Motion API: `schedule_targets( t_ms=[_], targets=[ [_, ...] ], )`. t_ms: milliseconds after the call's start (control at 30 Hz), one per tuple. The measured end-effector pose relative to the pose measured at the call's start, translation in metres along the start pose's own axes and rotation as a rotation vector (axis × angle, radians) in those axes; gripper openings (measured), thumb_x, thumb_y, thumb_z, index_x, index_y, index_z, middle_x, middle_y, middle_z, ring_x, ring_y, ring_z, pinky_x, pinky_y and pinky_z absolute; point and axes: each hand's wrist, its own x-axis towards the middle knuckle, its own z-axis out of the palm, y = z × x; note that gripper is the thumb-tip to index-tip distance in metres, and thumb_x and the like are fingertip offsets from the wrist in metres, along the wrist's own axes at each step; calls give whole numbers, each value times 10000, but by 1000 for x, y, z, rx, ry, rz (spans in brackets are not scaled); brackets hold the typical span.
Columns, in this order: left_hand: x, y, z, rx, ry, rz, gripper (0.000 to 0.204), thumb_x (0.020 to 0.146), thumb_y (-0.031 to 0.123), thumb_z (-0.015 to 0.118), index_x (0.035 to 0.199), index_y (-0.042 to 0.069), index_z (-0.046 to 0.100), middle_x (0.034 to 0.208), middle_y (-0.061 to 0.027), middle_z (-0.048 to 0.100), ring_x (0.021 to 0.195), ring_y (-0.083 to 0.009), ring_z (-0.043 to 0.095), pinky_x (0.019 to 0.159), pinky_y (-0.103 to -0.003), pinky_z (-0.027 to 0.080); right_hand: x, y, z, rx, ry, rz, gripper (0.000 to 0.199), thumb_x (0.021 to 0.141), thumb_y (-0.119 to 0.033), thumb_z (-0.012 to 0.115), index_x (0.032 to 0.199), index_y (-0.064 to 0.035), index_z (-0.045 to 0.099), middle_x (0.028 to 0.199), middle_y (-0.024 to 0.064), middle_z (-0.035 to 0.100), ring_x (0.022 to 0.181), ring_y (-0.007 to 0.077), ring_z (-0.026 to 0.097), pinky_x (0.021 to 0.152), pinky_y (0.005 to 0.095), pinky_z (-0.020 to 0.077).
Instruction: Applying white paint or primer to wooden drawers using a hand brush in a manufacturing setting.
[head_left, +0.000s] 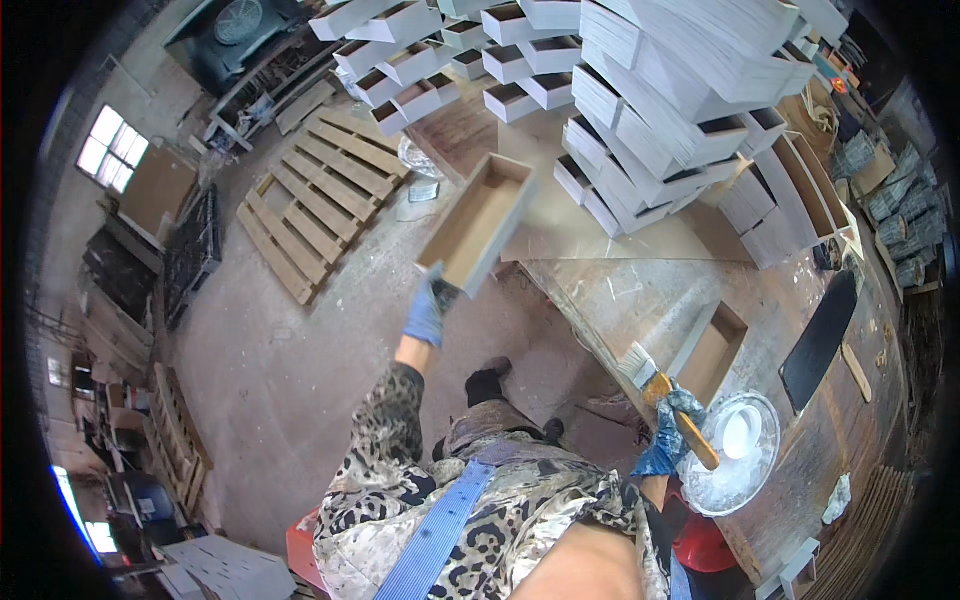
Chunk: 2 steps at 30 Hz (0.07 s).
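Observation:
My left hand (428,308), in a blue glove, grips the near end of a wooden drawer box (482,225) with pale painted sides. The box is held out in the air over the floor, its bare brown inside facing up. In my right hand (664,440), gloved in paint-stained blue, is a paintbrush (660,388) with a wooden handle, its whitish bristles pointing up and left. Right beside that hand stands a clear, paint-smeared tub (748,478) with a white round container (740,430) in it. Another drawer box (716,352) rests on the worktable just beyond the brush.
Tall stacks of white drawer boxes (665,110) rise at the back of the worktable (640,285). A dark board (820,340) and a wooden stick (856,372) lie at the right. On the floor at left is a slatted pallet (325,190). A red stool (700,545) shows below the table edge.

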Motion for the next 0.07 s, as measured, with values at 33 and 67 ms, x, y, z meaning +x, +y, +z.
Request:
schedule_targets(
  t_ms=[33, 67],
  targets=[
    [31, 16, -5, 18, 30, -25, 356, 765, 319, 637, 1023, 85, 561, 916, -34, 620, 825, -140, 596, 748, -267, 485, 2, 10, 6, 16, -12, -8, 303, 659, 45, 672, 855, -65, 470, 840, 75, 547, 920, 237, 546, 959, 496, 365],
    [63, 33, -9, 20, 25, -28, 375, 763, 321, 639, 1032, 75, 552, 923, -40, 618, 844, -140, 598, 786, -276, 489, 2, 20, 14, 16, -22, -16, 307, 664, 35, 674, 868, -70, 469, 845, 77, 549, 955, 242, 537, 966, 496, 357]
  ],
)
